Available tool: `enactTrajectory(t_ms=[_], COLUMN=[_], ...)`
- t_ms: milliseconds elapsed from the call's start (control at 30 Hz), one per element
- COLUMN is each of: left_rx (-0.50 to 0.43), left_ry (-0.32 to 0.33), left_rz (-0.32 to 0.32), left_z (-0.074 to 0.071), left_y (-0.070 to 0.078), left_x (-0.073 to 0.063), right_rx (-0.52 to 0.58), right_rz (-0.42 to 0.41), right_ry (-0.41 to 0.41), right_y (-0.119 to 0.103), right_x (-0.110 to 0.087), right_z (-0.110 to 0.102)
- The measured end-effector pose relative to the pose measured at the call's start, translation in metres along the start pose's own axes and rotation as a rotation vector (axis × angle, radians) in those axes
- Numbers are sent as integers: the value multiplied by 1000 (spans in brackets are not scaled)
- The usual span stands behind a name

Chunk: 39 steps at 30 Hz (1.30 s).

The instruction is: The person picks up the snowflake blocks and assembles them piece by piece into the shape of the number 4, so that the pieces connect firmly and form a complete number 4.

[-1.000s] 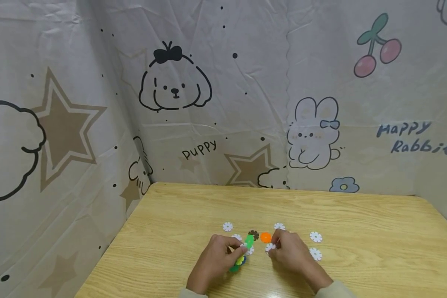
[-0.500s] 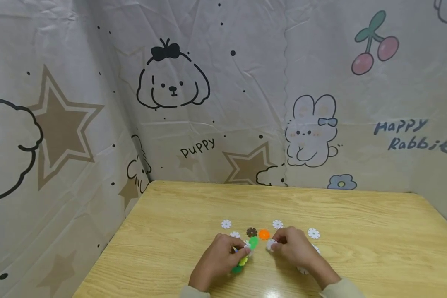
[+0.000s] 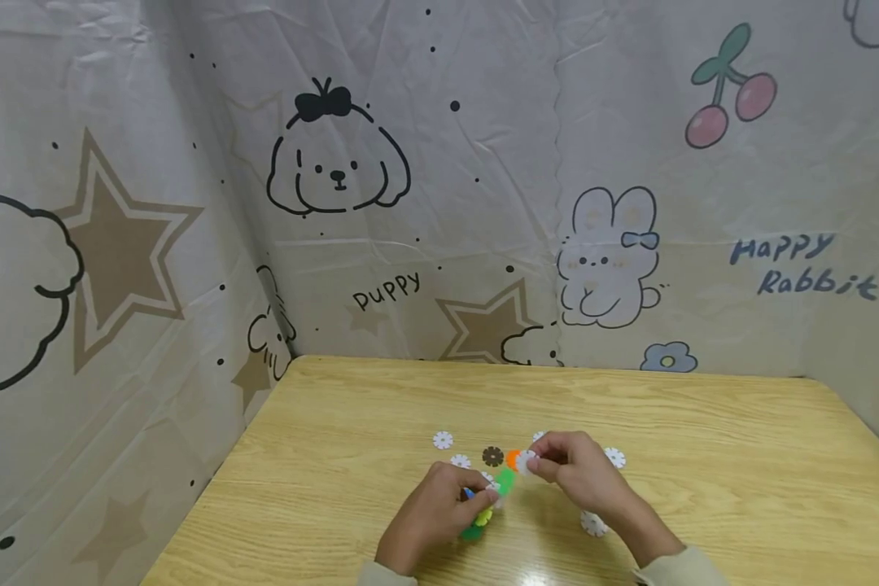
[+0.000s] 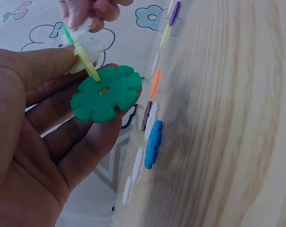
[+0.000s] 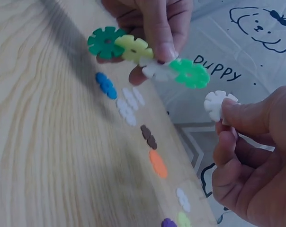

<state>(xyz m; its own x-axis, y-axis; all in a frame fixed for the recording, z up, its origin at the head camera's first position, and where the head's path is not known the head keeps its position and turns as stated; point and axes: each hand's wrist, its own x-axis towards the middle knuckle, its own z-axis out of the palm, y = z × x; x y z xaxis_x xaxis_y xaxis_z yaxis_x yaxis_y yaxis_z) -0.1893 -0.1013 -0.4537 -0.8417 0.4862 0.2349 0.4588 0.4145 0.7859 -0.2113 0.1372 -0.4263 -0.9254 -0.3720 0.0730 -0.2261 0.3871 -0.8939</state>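
In the right wrist view, my left hand (image 3: 439,506) pinches a short chain of notched plastic snowflake discs. A dark green disc (image 5: 104,43) joins a yellow disc (image 5: 134,49), followed by a white disc (image 5: 156,71) and a bright green disc (image 5: 191,74) at the free end. The left thumb and fingers grip the chain at its white disc. Held between thumb and index finger of my right hand (image 3: 584,476) is a separate white snowflake disc (image 5: 215,104). It is off the table, a small gap away from the bright green end.
Loose discs lie flat on the wooden table (image 3: 337,480): brown (image 3: 493,456), orange (image 3: 513,460), blue (image 4: 153,144), purple (image 4: 175,13), yellow-green (image 5: 183,219) and several white ones, such as a white disc (image 3: 443,440) at the left. A printed cloth (image 3: 476,187) hangs behind.
My right hand has raised the white disc and moved slightly up in the head view. My left hand has shifted slightly right, its bright green disc now pointing toward the right hand.
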Motion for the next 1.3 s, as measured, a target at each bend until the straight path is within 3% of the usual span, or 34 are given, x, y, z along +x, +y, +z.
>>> enactTrajectory(t_ms=[167, 633, 1100, 1300], left_rx=[1, 22, 19, 16], left_ry=[7, -2, 99, 117], left_rz=[17, 54, 66, 38], left_z=[1, 4, 10, 11], left_y=[0, -1, -1, 1], left_x=[0, 1, 1, 1], right_rx=[54, 63, 42, 36], right_rz=[-13, -19, -6, -2], right_ry=[-16, -28, 60, 66], right_y=[-4, -3, -3, -5], right_x=[0, 1, 1, 1], right_z=[0, 2, 11, 12])
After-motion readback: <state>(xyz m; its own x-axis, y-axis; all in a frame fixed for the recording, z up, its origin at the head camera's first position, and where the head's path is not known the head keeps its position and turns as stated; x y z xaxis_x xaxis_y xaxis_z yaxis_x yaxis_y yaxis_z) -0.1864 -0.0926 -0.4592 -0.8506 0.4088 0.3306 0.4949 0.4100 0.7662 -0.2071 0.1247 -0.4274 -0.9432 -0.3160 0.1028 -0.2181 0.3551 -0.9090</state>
